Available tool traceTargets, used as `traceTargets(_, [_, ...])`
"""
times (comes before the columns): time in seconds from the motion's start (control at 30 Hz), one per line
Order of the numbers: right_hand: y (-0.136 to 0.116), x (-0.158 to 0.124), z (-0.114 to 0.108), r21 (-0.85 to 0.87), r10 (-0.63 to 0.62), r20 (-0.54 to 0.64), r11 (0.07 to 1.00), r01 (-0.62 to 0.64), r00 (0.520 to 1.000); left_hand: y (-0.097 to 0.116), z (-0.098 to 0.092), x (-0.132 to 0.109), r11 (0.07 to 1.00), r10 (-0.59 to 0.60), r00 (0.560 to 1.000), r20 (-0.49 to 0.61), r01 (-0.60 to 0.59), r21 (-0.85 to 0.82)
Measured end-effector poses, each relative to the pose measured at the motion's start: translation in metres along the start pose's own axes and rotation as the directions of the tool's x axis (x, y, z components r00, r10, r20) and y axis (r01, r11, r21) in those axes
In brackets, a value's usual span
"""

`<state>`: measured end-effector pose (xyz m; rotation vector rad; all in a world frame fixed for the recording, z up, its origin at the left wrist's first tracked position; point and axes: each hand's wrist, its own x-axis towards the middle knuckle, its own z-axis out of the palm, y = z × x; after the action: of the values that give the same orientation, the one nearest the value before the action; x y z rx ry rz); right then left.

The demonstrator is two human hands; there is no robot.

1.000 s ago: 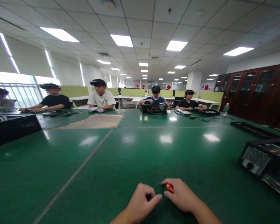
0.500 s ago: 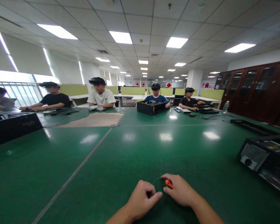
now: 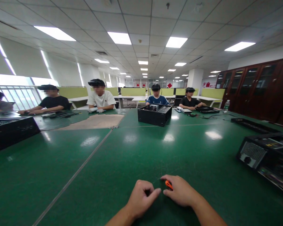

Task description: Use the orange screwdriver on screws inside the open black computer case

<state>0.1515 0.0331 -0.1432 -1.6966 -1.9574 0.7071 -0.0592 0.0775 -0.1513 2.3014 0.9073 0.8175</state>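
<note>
On the green tabletop (image 3: 122,157) in front of me, my left hand (image 3: 141,196) rests in a loose curl. Its thumb points right, and nothing shows in the gap between thumb and fingers. Beside it, my right hand (image 3: 179,191) is closed around a small orange-and-black object (image 3: 169,185), perhaps a tool handle. Only its orange end shows between thumb and forefinger; the palm hides the rest. My two hands are close together but apart, thumbs facing each other.
An opened computer case (image 3: 254,157) stands at the right, a long black panel (image 3: 253,125) behind it. Another black case (image 3: 14,133) is at the left. Across the table, a person (image 3: 157,99) sits behind a black computer case (image 3: 153,116). Several other people sit along the far side.
The person opposite has turned the far computer case and brought it slightly nearer, so its fan unit shows. My hands keep their pose; the whole view has shifted a little.
</note>
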Motion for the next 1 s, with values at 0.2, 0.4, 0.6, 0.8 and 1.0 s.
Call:
traceTargets(0.2, [-0.006,-0.003,-0.005,0.007,0.031,0.022,0.999,-0.031,0.999,0.012,-0.042,0.091,0.97,0.035,0.973,-0.228,0.022,0.243])
traceTargets(0.4, [-0.001,0.004,-0.006,0.026,0.039,0.014,0.999,-0.039,0.999,-0.002,-0.084,0.244,0.837,0.04,0.979,-0.202,0.077,0.541])
traceTargets(0.6, [0.007,0.013,-0.008,0.074,0.025,-0.013,0.997,-0.024,1.0,-0.023,-0.082,0.315,0.682,-0.073,0.997,0.002,0.048,0.73])
traceTargets(0.8, [0.011,0.015,-0.008,0.084,-0.012,0.004,0.996,0.011,1.0,-0.019,-0.078,0.332,0.555,-0.11,0.994,0.022,0.043,0.831])
traceTargets(1.0, [0.015,0.017,-0.021,0.176,-0.041,0.06,0.984,0.03,0.997,-0.002,-0.073,0.299,0.524,-0.051,0.999,0.004,0.023,0.851])
